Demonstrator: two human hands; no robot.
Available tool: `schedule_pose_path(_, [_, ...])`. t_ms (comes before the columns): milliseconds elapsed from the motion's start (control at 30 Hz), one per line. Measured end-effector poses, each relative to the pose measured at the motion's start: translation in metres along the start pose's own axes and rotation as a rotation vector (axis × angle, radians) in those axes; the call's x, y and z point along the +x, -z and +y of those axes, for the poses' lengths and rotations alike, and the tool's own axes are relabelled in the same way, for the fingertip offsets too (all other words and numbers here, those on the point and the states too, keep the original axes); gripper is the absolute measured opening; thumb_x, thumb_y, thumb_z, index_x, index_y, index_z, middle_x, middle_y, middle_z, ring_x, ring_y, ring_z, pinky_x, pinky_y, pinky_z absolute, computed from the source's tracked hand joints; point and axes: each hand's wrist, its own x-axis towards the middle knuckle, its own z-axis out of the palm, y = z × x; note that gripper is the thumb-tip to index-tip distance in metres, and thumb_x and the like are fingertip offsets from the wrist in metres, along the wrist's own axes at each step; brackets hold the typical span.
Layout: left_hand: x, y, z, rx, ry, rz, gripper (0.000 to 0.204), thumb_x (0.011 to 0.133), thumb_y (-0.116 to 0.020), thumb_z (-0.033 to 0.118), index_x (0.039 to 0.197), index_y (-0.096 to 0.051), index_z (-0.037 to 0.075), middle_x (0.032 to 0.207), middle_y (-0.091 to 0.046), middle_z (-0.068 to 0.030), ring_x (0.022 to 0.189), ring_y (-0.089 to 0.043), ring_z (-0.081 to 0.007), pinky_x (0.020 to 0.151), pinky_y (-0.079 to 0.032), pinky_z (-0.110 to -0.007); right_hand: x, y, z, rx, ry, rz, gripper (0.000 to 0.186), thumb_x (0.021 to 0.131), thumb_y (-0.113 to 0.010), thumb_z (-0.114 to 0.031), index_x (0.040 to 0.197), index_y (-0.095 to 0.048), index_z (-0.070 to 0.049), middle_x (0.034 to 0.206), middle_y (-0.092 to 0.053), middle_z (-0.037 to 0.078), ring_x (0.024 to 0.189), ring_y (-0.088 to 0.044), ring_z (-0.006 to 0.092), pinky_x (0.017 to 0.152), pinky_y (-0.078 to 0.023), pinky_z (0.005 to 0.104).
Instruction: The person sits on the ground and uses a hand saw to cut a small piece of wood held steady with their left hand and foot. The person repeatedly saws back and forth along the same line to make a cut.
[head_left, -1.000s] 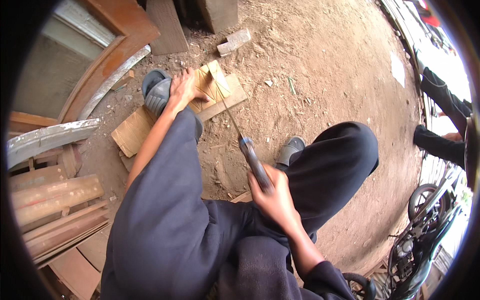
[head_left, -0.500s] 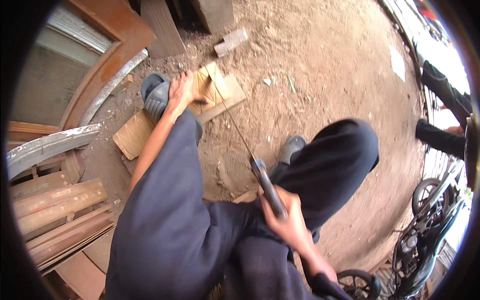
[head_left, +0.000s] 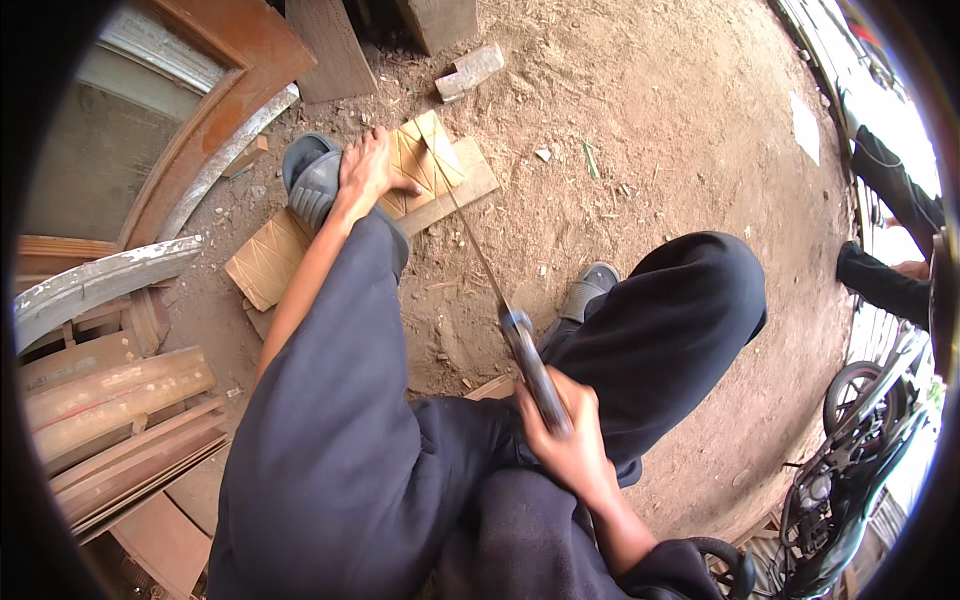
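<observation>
My left hand [head_left: 368, 172] presses on a light wooden board [head_left: 430, 150] marked with zigzag lines, fingers apart and thumb spread, beside my left foot in a grey sandal [head_left: 311, 180]. The board lies on another plank [head_left: 470, 183]. My right hand [head_left: 565, 435] grips the dark handle of a handsaw [head_left: 525, 350] between my thighs; its long thin blade reaches up to the marked board and crosses it. A second marked board [head_left: 268, 258] lies left of my foot.
A framed wooden window [head_left: 210, 80] and stacked timber [head_left: 120, 420] stand at left. Upright planks [head_left: 325, 60] and a small block [head_left: 470, 72] lie ahead on the dirt ground [head_left: 680, 150]. At right are another person's dark-clad legs [head_left: 880, 275] and a motorcycle [head_left: 840, 460].
My right hand and the saw handle have moved back toward my body and rightward since a second ago, drawing the blade along. My left hand stays on the board.
</observation>
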Motion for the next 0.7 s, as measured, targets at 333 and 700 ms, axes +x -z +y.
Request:
schedule_pose_path(333, [0.003,0.003,0.001,-0.008,0.012,-0.005,0.114,0.041,-0.089,0.064,0.118,-0.047,-0.009,0.113,-0.061,-0.0253,0.11,-0.061,-0.035,0.096,-0.046,-0.043,-0.017,0.01,-0.002,0.007,-0.121,0.003,0.01,0.087,-0.064,-0.005,0.08,-0.06,0.001,0.059,-0.055,0.016,0.049,-0.059,0.0241,0.053,-0.046,0.0338])
schedule_pose_path(700, [0.0,0.001,0.005,-0.006,-0.003,-0.025,0.117,0.04,-0.089,0.065,0.12,-0.047,-0.01,0.116,-0.061,-0.0275,0.112,-0.06,-0.037,0.098,-0.045,-0.044,-0.027,0.005,0.005,0.007,-0.071,0.002,0.007,0.085,-0.064,-0.003,0.085,-0.062,0.004,0.063,-0.058,0.019,0.057,-0.064,0.0315,0.055,-0.048,0.0357])
